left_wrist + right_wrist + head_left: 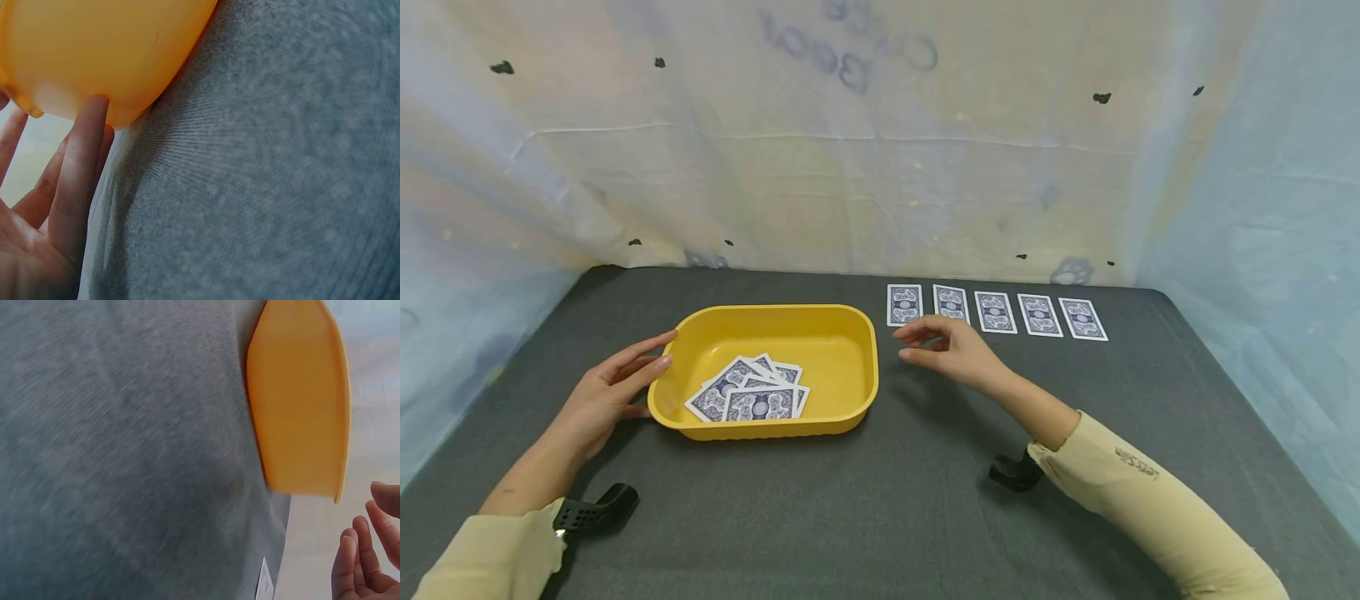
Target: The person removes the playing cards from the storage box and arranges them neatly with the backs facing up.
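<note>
Frame left, my left hand (604, 396) touched the yellow tray (838, 371), ungripped; light contact, I judged, suited steadying. My right hand (953, 350), centre, appeared empty, palm hidden.

Draped sheets (970, 192) round a table (895, 508) suggest a makeshift booth.

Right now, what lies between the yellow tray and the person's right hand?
In the head view, just a bare strip of dark grey cloth shows between the yellow tray and the right hand; the nearest card lies farther back.
</note>
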`<state>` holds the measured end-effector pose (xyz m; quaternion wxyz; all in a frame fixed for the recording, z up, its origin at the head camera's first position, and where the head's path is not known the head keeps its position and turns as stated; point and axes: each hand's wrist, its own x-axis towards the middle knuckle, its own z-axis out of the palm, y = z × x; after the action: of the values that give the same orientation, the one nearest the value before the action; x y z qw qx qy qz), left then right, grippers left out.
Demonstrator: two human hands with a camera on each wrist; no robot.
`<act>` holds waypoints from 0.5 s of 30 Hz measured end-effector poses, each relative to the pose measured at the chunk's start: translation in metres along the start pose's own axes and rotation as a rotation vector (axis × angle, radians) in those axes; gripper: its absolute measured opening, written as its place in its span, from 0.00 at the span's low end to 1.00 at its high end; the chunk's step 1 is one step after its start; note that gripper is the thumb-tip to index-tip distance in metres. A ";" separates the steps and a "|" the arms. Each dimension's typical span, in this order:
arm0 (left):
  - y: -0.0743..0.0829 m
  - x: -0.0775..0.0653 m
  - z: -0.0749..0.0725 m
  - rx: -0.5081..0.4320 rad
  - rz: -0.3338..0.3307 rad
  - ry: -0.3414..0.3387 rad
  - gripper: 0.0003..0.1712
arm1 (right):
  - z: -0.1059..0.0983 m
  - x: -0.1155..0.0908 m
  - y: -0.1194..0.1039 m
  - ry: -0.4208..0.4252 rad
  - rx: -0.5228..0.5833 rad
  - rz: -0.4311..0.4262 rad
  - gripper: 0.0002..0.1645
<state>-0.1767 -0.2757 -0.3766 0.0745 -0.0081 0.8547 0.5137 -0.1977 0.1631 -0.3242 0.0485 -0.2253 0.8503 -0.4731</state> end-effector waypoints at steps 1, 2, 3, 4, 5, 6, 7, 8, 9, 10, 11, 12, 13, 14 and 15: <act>0.000 0.000 0.000 -0.001 -0.001 0.000 0.34 | 0.001 0.001 -0.002 0.000 0.003 -0.003 0.18; 0.000 0.001 0.001 -0.002 -0.003 -0.002 0.34 | 0.002 0.002 -0.003 -0.002 0.005 -0.007 0.18; 0.000 0.001 0.001 -0.003 -0.004 -0.003 0.34 | 0.003 0.003 -0.004 -0.001 0.007 -0.009 0.18; 0.000 0.001 0.002 -0.004 -0.004 -0.004 0.34 | 0.004 0.004 -0.005 -0.001 0.009 -0.012 0.18; 0.000 0.002 0.002 -0.004 -0.005 -0.005 0.34 | 0.005 0.005 -0.006 -0.001 0.008 -0.015 0.18; 0.000 0.002 0.002 -0.004 -0.006 -0.005 0.35 | 0.006 0.006 -0.008 -0.002 0.012 -0.017 0.18; 0.000 0.002 0.002 -0.006 -0.007 -0.005 0.35 | 0.007 0.007 -0.009 -0.004 0.015 -0.020 0.18; 0.000 0.002 0.002 -0.006 -0.007 -0.004 0.35 | 0.009 0.009 -0.011 -0.009 0.018 -0.019 0.18; 0.000 0.002 0.002 -0.007 -0.010 -0.002 0.35 | 0.011 0.011 -0.012 -0.011 0.019 -0.017 0.18; 0.000 0.001 0.002 -0.007 -0.012 0.001 0.35 | 0.012 0.012 -0.014 -0.015 0.023 -0.016 0.18; 0.000 0.001 0.001 -0.006 -0.013 0.004 0.35 | 0.014 0.014 -0.016 -0.017 0.028 -0.018 0.18; 0.001 0.001 0.001 -0.005 -0.014 0.006 0.35 | 0.016 0.016 -0.017 -0.018 0.034 -0.016 0.18; 0.001 0.000 0.001 -0.005 -0.014 0.008 0.35 | 0.019 0.018 -0.019 -0.019 0.039 -0.015 0.18; 0.001 0.000 0.001 -0.002 -0.013 0.010 0.34 | 0.021 0.021 -0.021 -0.019 0.048 -0.013 0.18; 0.001 0.000 0.000 0.000 -0.014 0.012 0.34 | 0.023 0.023 -0.023 -0.018 0.056 -0.013 0.17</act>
<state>-0.1764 -0.2750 -0.3760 0.0727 -0.0171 0.8551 0.5130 -0.2036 0.1246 -0.3151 0.0593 -0.2335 0.8348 -0.4950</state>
